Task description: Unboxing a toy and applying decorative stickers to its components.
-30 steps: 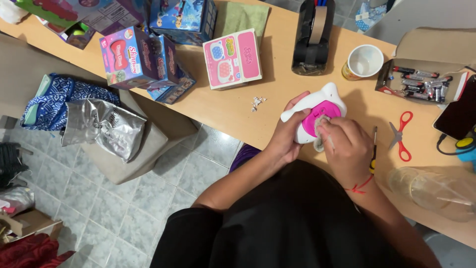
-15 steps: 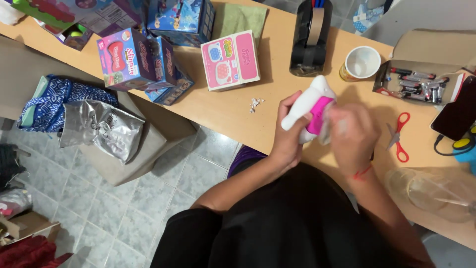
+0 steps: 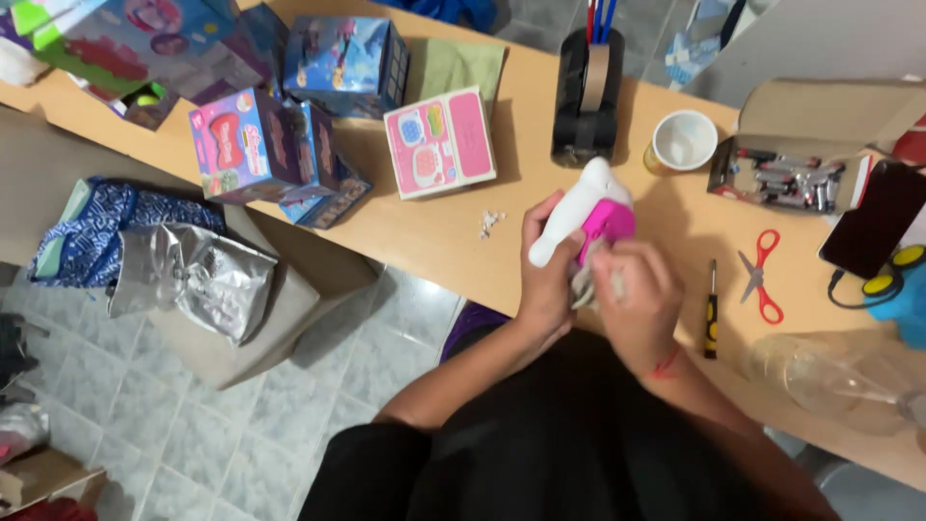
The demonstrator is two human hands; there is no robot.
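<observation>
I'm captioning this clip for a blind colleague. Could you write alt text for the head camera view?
Seen from above, a person's left hand holds a white and pink toy over a wooden table while the right hand works at its underside. A screwdriver, red scissors, a cup and colourful toy boxes lie around.

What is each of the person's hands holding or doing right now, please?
Left hand: closed around the white and pink toy, holding it above the table.
Right hand: fingers curled at the toy's lower end; exact grip cannot be told.
</observation>
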